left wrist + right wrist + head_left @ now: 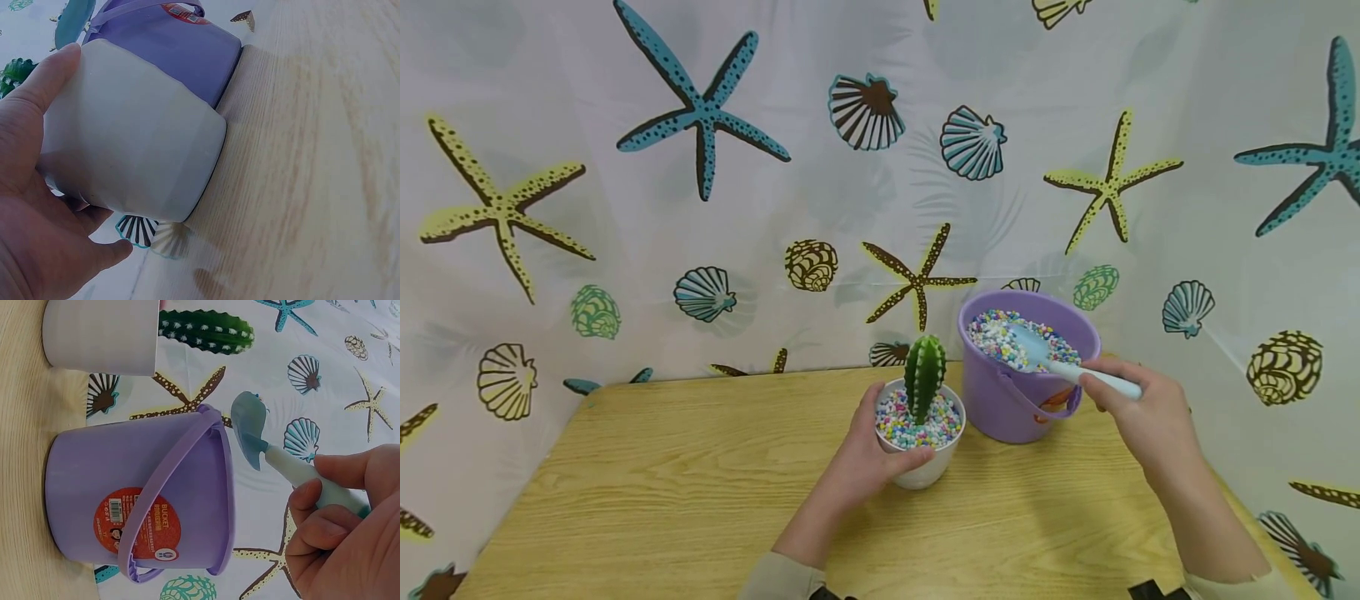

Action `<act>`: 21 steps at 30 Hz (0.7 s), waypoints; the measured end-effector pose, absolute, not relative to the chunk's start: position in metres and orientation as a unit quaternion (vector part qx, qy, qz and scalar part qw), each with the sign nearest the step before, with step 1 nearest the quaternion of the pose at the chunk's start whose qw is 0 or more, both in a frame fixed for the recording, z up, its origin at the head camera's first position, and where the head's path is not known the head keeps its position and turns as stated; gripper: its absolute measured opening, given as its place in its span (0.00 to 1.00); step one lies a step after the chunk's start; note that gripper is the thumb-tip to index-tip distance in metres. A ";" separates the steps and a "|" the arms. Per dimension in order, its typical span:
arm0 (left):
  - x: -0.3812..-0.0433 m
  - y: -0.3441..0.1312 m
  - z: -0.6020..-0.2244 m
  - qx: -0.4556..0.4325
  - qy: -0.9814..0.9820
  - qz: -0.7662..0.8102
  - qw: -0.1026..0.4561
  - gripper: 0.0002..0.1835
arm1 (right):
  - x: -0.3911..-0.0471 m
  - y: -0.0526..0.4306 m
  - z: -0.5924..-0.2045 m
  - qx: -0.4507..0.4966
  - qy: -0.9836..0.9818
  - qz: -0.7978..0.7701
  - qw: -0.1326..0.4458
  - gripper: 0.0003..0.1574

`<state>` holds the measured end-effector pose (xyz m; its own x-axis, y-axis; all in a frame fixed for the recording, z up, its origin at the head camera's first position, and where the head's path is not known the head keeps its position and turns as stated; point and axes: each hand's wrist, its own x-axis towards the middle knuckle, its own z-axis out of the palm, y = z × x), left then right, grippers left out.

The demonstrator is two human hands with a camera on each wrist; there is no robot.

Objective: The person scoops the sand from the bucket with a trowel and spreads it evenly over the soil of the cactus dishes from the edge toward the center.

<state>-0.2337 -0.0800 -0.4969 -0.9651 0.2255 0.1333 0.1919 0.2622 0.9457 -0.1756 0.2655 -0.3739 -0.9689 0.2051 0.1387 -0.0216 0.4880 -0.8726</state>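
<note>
My left hand point(865, 454) grips a white flowerpot point(919, 477) standing on the table, with the thumb along its near side. A green cactus point(924, 375) rises from small multicoloured beads point(891, 423) in the pot. To its right stands a purple bucket point(996, 400), holding more such beads point(992, 327). My right hand point(1142, 408) holds a light blue toy shovel point(294, 469) by its handle. In the right wrist view its blade is just above the bucket's rim. Whether beads lie on the blade is hard to tell.
The wooden table point(700, 467) carries both containers near its back edge. Behind it hangs a white curtain point(820, 192) printed with starfish and shells. The bucket's purple handle point(169, 475) hangs down over a red label point(165, 528) on its side.
</note>
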 end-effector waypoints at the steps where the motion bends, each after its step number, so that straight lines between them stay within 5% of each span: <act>1: -0.234 -0.080 -0.497 0.133 0.794 0.593 0.014 0.66 | -0.174 0.265 -0.374 -0.051 -0.857 0.501 0.109 0.31; 21: -0.232 -0.083 -0.495 0.137 0.798 0.587 0.003 0.64 | -0.154 0.253 -0.377 -0.033 -0.871 0.484 0.082 0.30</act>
<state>-0.2323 -0.0833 -0.4947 -0.9625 0.2218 0.1564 0.2152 0.2729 0.9376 -0.1537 0.2528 -0.3767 -0.9845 0.1364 0.1101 -0.0214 0.5296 -0.8479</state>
